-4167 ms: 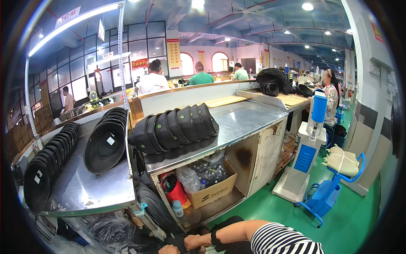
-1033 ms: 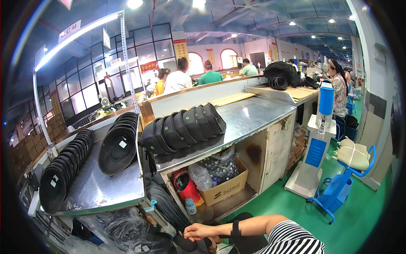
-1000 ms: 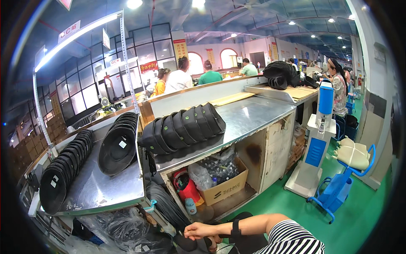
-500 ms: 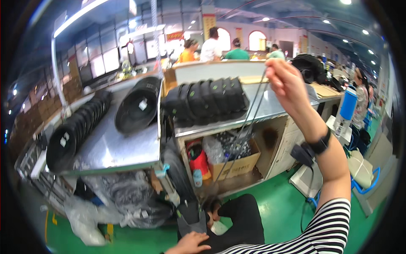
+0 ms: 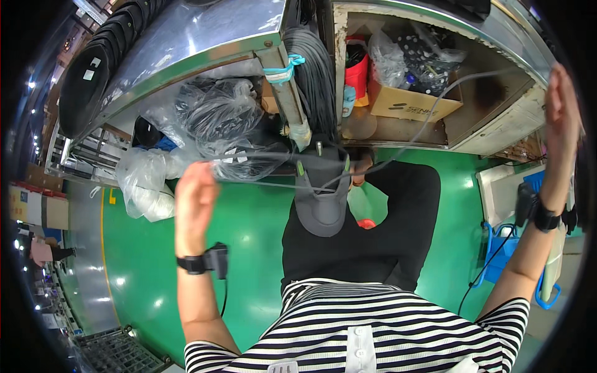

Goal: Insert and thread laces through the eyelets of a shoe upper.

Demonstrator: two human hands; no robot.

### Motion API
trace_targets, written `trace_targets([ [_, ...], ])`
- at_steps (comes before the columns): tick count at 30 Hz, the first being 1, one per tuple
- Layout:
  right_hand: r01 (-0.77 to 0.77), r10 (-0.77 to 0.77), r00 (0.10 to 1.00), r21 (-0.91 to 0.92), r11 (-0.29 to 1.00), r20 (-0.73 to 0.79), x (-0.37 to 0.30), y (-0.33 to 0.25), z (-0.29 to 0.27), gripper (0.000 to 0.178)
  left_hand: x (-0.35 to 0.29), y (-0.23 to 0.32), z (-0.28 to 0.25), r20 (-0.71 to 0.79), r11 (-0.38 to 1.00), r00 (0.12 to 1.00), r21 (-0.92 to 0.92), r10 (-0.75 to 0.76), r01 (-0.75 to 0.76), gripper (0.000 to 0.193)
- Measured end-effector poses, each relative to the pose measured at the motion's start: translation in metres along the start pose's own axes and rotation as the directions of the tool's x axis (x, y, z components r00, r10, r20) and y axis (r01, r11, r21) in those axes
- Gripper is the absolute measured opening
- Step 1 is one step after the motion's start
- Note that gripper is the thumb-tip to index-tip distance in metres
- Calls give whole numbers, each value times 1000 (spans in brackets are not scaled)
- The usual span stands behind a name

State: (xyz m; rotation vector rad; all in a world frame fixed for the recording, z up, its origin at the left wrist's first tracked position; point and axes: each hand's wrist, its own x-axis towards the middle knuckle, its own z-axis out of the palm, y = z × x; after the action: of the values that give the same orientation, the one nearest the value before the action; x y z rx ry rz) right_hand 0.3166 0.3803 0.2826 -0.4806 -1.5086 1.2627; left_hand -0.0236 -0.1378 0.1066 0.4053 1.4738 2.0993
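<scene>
Left hand point(image 5: 196, 193) pinches thin grey cord point(image 5: 398, 152); right hand point(image 5: 561, 118) raised, fingers closed on other end. Cord stretched across lap over grey shoe upper point(image 5: 320, 202), below steel tabletop point(image 5: 205, 37) front edge. Risk: cord could snag on clear plastic bags point(image 5: 217, 118) or slip from grip.

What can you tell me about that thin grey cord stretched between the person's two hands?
The grey cord is thin, smooth and looks like plastic or rubber. It runs from the left hand across the lap, sags over a grey cap-like piece, then curves upward toward the raised right hand, passing before the cardboard box.
</scene>
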Motion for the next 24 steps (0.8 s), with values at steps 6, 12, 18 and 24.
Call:
trace_targets([
  [6,-470,533,781,-256,845,325,-161,168,93,28,-87,20,-248,-561,916,817,-384,-136,-112,20],
  [12,-783,696,584,65,618,419,-291,270,194,13,-144,-1,-332,-916,966,401,-107,-4,-235,16],
  [18,-859,797,426,-86,505,429,-322,251,179,5,-82,-134,-186,-738,810,670,438,76,391,9],
  [24,-533,762,492,-546,646,422,-293,237,191,10,-32,-179,13,-195,734,980,671,35,107,6],
])
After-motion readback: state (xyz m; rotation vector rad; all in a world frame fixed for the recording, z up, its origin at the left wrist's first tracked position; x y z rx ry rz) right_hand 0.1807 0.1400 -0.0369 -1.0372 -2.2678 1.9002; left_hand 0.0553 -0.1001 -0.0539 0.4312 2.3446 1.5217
